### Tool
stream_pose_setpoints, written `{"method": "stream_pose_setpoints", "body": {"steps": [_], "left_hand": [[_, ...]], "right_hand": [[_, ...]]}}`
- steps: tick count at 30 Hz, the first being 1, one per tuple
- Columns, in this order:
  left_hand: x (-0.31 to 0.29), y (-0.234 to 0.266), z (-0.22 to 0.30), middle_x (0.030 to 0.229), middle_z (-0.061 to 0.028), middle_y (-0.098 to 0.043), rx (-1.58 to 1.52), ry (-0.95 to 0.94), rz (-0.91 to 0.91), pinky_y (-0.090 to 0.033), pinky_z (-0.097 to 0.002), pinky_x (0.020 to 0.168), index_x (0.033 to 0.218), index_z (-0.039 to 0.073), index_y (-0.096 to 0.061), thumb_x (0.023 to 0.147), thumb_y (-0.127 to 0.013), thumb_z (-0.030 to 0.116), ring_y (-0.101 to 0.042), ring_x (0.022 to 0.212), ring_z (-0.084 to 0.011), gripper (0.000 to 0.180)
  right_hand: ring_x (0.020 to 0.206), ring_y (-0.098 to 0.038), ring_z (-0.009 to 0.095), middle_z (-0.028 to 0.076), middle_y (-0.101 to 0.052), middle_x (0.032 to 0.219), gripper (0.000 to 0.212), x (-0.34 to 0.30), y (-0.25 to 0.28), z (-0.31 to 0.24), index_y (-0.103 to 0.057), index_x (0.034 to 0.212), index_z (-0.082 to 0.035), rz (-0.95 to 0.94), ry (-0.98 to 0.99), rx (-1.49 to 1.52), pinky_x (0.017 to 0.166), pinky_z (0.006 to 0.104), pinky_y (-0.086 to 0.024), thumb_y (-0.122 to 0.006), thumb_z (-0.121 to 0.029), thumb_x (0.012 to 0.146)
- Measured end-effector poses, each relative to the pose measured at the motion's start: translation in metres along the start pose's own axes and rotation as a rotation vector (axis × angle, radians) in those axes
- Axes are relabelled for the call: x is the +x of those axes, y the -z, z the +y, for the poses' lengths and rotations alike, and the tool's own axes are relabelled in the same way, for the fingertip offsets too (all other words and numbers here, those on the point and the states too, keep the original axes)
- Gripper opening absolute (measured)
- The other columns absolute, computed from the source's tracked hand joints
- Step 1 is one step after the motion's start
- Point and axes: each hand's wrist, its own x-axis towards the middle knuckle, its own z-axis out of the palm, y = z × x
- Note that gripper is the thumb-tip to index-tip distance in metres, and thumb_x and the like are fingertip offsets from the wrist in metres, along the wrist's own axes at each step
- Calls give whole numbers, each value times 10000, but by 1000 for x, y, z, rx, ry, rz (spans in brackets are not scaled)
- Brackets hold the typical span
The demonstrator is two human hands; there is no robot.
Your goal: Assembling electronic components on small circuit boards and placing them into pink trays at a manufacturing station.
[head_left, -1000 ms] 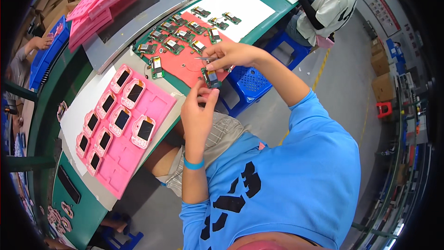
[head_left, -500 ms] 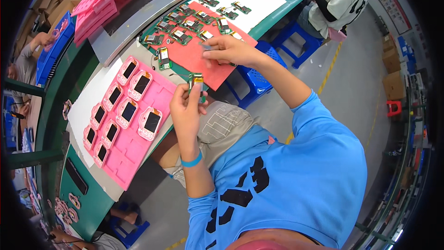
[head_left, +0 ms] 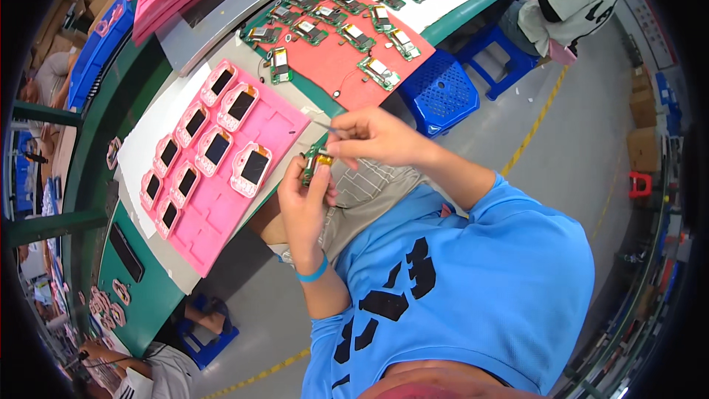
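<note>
A small green circuit board (head_left: 310,168) with a yellow-taped part is pinched in the fingers of my left hand (head_left: 303,205), over my lap at the table's edge. My right hand (head_left: 380,138) is closed beside it, fingertips close to the board's top. Between the right thumb and finger sits a thin grey pointed tool (head_left: 325,127), perhaps tweezers, its tip pointing left. To the left, pink frames with dark screens (head_left: 215,146) rest in a pink moulded tray (head_left: 275,129). Beyond my hands, several circuit boards with batteries (head_left: 356,37) lie on a red sheet (head_left: 340,74).
A blue stool (head_left: 439,92) stands right of the table, near a seated person in white (head_left: 576,0). Stacked pink trays (head_left: 166,0) rise at the back left. A black bar-shaped object (head_left: 126,253) and loose pink frames (head_left: 107,307) lie on the green table at left.
My right hand has come down from above the red sheet to the board in my left hand. The view has shifted slightly, and boards hidden behind the right hand now show.
</note>
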Motion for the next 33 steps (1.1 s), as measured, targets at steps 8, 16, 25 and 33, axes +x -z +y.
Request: {"method": "stream_pose_setpoints", "body": {"steps": [8,16,25,33], "left_hand": [[-27,18,15,835,-101,-716,41,80,61,-533,-238,612,1110,-43,-706,1024,-713,97,-653,712,-129,164],[-39,42,51,732,-74,-688,341,89,-4,-528,-228,612,976,-50,-748,973,-764,110,-641,664,-113,162],[4,68,80,699,-60,-686,417,160,298,-484,-200,583,957,-43,-739,963,-771,134,-642,634,-108,180],[43,27,86,763,-84,-747,779,41,441,-490,-207,584,986,-26,-730,971,-763,149,-646,633,-112,179]], "right_hand": [[660,-549,72,10,-702,810,73,-9,-38,17,-726,1016,7,38,75,-102,627,206,-431,-714,-61,996],[661,-483,85,6,-726,862,114,-3,-44,6,-755,1019,4,-100,85,-322,596,235,-378,-776,-71,936],[654,-484,76,-15,-598,736,284,18,-20,11,-747,1190,-31,-55,-137,54,574,186,-337,-526,-202,1139],[605,-530,81,8,-619,733,258,35,-13,4,-697,1164,-27,-72,-259,114,541,193,-390,-487,-175,1150]]}}
